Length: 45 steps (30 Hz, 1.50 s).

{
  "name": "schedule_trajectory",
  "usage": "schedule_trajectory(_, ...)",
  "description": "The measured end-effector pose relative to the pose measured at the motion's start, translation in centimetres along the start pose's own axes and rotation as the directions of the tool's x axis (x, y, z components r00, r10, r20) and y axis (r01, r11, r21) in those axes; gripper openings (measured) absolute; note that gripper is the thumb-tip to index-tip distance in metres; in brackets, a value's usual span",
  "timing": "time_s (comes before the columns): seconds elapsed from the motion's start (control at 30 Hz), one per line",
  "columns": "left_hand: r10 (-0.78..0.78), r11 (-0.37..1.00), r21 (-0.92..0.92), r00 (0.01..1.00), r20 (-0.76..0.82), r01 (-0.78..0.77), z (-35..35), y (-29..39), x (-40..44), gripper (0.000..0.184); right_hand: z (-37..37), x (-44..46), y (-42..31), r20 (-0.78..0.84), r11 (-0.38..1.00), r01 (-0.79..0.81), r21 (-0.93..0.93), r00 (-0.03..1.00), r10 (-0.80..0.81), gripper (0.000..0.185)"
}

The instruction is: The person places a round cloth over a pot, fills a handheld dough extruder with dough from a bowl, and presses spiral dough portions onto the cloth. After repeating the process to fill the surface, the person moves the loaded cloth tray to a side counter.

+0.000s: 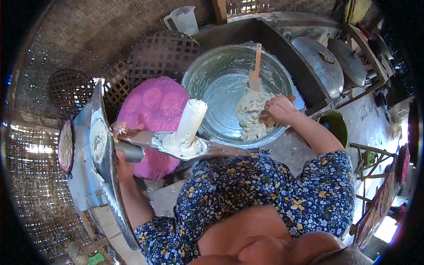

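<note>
My right hand (280,109) reaches into a large metal basin (207,66). Its fingers are closed on a brownish piece, mostly hidden, against the pale sticky dough (252,115). A spatula (256,66) with a wooden handle stands in that dough. My left hand (125,165) is closed around the left end of a wooden board (141,138), beside a short metal cylinder (134,153). Midway along the board, a white, dough-coated cylinder (191,121) sticks up from a dough-smeared hollow.
A pink round tray (148,106) with round shapes lies left of the basin. Woven baskets (165,48) and a plastic pitcher (184,20) are behind. Large lidded pots (319,62) stand right. A curved, dough-smeared edge (112,176) runs beside my left arm.
</note>
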<state>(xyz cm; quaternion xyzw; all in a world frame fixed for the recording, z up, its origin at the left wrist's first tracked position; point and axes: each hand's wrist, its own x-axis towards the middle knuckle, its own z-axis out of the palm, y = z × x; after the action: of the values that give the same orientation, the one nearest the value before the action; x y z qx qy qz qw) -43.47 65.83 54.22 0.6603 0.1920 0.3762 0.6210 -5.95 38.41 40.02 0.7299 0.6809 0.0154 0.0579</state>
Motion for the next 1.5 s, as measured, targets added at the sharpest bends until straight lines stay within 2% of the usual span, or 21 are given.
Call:
schedule_trajectory(0.13, 0.055, 0.998, -0.015, 0.982, 0.183, -0.053, -1.1, 1.0, 1.1, 0.072, -0.6, 0.5, 0.2, 0.102, 0.993, -0.097, 0.074, 0.991, 0.089, 0.029)
schedule_trajectory(0.23, 0.058, 0.998, 0.008, 0.987, 0.147, -0.06, -2.2, 0.2, 1.0, 0.071, -1.7, 0.9, 0.2, 0.18, 0.982, -0.13, 0.135, 0.978, 0.105, 0.033)
schedule_trajectory(0.3, 0.058, 0.997, 0.045, 0.98, 0.191, -0.067, -2.0, 0.3, 1.3, 0.07, -3.3, 1.0, 0.2, 0.301, 0.982, -0.166, 0.088, 0.944, 0.133, 0.031)
schedule_trajectory(0.4, 0.049, 0.992, 0.096, 0.965, 0.259, -0.076, -1.1, 1.0, 2.8, 0.069, -4.5, 0.1, 2.0, 0.354, 0.974, -0.207, 0.089, 0.921, 0.163, 0.031)
schedule_trajectory(0.47, -0.042, 0.997, -0.051, 0.949, 0.313, 0.061, -1.1, 0.4, 4.8, 0.054, -6.4, -1.1, 3.8, 0.378, 0.954, -0.238, 0.183, 0.913, 0.155, 0.031)
schedule_trajectory(0.53, -0.218, 0.766, -0.453, 0.848, 0.483, 0.455, -1.3, -1.7, 8.9, 0.04, -9.8, -2.6, 5.2, 0.396, 0.908, -0.32, 0.269, 0.897, 0.198, 0.031)
schedule_trajectory(0.6, -0.268, 0.926, -0.147, 0.88, 0.391, 0.347, 3.0, -1.1, 10.1, 0.039, -13.0, -4.4, 5.8, 0.402, 0.828, -0.434, 0.356, 0.871, 0.283, 0.032)
schedule_trajectory(0.63, -0.187, 0.981, 0.017, 0.922, 0.338, 0.193, 4.3, -1.9, 10.6, 0.039, -12.8, -5.4, 7.3, 0.338, 0.795, -0.367, 0.483, 0.916, 0.218, 0.033)
schedule_trajectory(0.67, -0.103, 0.979, 0.198, 0.954, 0.281, 0.048, 5.6, -2.6, 11.1, 0.039, -15.9, -6.0, 6.5, 0.341, 0.729, -0.372, 0.574, 0.918, 0.201, 0.036)
schedule_trajectory(0.7, 0.069, 0.931, 0.326, 0.956, 0.284, -0.164, 7.9, -2.8, 11.2, 0.04, -16.6, -6.8, 7.4, 0.209, 0.718, -0.221, 0.661, 0.972, 0.107, 0.04)
schedule_trajectory(0.77, 0.173, 0.77, 0.554, 0.939, 0.298, -0.318, 11.3, -1.4, 10.7, 0.047, -19.5, -7.5, 5.8, 0.128, 0.606, -0.232, 0.761, 0.969, 0.209, 0.04)
schedule_trajectory(0.87, 0.084, 0.739, 0.611, 0.94, 0.331, -0.282, 14.8, -0.7, 10.3, 0.047, -21.4, -6.6, 3.7, -0.078, 0.556, -0.056, 0.829, 0.974, 0.215, 0.04)
schedule_trajectory(0.97, 0.131, 0.713, 0.586, 0.895, 0.427, -0.384, 16.2, -0.8, 10.1, 0.044, -24.1, -5.2, 2.1, 0.083, 0.575, -0.199, 0.793, 0.971, 0.222, 0.036)
schedule_trajectory(1.07, 0.149, 0.674, 0.595, 0.87, 0.47, -0.437, 16.6, -0.4, 9.7, 0.042, -26.1, -4.2, 1.9, -0.105, 0.871, -0.096, 0.481, 0.98, 0.166, 0.032)
schedule_trajectory(1.13, 0.074, 0.641, 0.655, 0.882, 0.465, -0.4, 16.9, 0.4, 9.8, 0.041, -28.0, -3.8, 1.1, -0.247, 0.97, -0.092, 0.225, 0.958, 0.148, 0.032)
schedule_trajectory(1.2, 0.106, 0.583, 0.668, 0.859, 0.501, -0.462, 17.2, 1.1, 9.5, 0.042, -30.7, -3.1, -0.5, -0.289, 0.992, -0.128, 0.019, 0.949, 0.128, 0.03)
schedule_trajectory(1.23, 0.119, 0.553, 0.673, 0.846, 0.519, -0.491, 17.3, 1.3, 9.4, 0.042, -31.7, -2.6, -1.4, -0.308, 0.986, -0.148, -0.082, 0.944, 0.116, 0.03)
schedule_trajectory(1.27, 0.194, 0.507, 0.661, 0.821, 0.537, -0.553, 17.3, -0.1, 9.8, 0.043, -32.2, -2.0, -2.3, -0.398, 0.976, -0.078, -0.203, 0.917, -0.009, 0.027)
schedule_trajectory(1.37, 0.061, 0.646, 0.69, 0.922, 0.381, -0.328, 18.0, 1.4, 9.6, 0.042, -31.7, 0.3, -5.8, -0.434, 0.904, -0.086, -0.418, 0.893, -0.116, 0.027)
schedule_trajectory(1.43, 0.118, 0.67, 0.654, 0.92, 0.373, -0.351, 17.8, -0.2, 10.5, 0.042, -29.5, 1.8, -7.7, -0.473, 0.807, -0.077, -0.586, 0.841, -0.263, 0.023)
schedule_trajectory(1.5, 0.101, 0.691, 0.636, 0.917, 0.385, -0.343, 17.5, 0.2, 10.7, 0.043, -27.7, 2.0, -8.5, -0.531, 0.648, -0.101, -0.755, 0.675, -0.513, 0.019)
